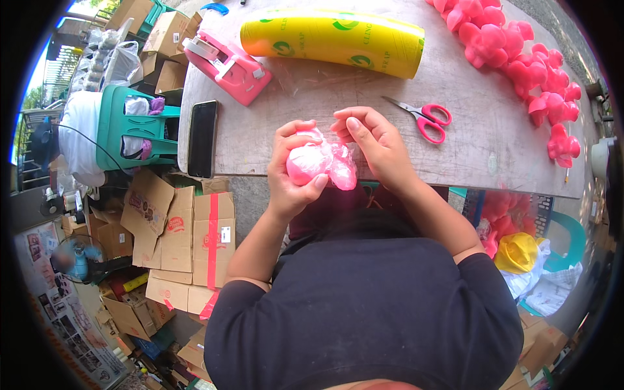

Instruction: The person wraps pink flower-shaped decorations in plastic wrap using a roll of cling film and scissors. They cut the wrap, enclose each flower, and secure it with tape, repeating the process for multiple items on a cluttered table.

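My left hand [295,170] grips a pink figure-like piece [319,163] wrapped in clear film, above the table's near edge. Just right of the piece, my right hand [373,141] is raised with its fingers bent; whether it pinches a bit of the film cannot be told. Scissors with pink handles [426,118] lie on the table to the right. Beyond my hands is a yellow roll of cling wrap [334,41]. A pink tape dispenser [229,68] stands at the upper left, and a smartphone [203,139] lies below it. Many glossy pink pieces [526,73] line the table's right side.
The grey table [487,161] ends just before my body. Flattened cardboard boxes [180,234] are stacked at the lower left, with a teal plastic stool [131,129] above them. At the lower right are a bag with a yellow item [518,252] and a teal chair [568,239].
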`<state>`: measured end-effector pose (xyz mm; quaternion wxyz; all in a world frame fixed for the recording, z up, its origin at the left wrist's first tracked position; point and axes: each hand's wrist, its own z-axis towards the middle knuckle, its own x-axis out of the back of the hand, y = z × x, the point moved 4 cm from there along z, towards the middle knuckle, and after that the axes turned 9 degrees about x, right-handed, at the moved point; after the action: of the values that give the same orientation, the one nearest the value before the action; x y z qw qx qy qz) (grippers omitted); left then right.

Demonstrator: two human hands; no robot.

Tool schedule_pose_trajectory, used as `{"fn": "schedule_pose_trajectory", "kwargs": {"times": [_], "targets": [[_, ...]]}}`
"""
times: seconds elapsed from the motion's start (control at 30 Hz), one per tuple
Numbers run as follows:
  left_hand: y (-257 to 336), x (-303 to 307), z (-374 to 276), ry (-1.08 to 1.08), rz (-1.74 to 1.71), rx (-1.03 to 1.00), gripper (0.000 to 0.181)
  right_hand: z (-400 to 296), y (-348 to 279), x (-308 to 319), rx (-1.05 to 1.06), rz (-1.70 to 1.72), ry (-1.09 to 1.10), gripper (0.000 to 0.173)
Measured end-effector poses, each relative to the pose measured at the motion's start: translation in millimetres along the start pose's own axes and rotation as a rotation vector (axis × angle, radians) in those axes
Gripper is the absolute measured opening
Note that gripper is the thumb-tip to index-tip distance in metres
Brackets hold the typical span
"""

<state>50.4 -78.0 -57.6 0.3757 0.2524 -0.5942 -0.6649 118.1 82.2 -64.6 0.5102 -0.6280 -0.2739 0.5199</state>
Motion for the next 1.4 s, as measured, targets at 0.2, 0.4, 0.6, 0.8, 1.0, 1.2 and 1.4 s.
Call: {"fn": "schedule_pose_trajectory", "kwargs": {"times": [0.2,0.4,0.6,0.8,1.0,1.2,1.4], "targets": [[9,4,-2,0.066,0.186,-0.419,0.058,-11,-14,-7,0.231,-0.299,-0.21,0.015],[1,-3,-11,0.057,0.185,-0.547,0.086,-12,0,-10,0.042,-0.144,-0.22,0.009],[5,7,-14,-0.169,0.23,-0.359,0.108,0,3,-6,-0.219,-0.057,-0.225,0.033],[2,5,-18,-0.229,-0.47,0.098,0.122,9,11,-20,-0.488,0.113,-0.36,0.018],[-8,48,-29,-0.068,-1.012,0.315,0.106,71,-9,-69,-0.054,-0.344,-0.393,0.022],[-8,70,-37,-0.062,-1.39,0.326,0.097,174,-12,-142,0.364,-1.15,-0.234,0.039],[15,78,-35,0.109,-0.927,0.174,0.098,187,5,-153,0.254,-0.785,-0.139,0.044]]}}
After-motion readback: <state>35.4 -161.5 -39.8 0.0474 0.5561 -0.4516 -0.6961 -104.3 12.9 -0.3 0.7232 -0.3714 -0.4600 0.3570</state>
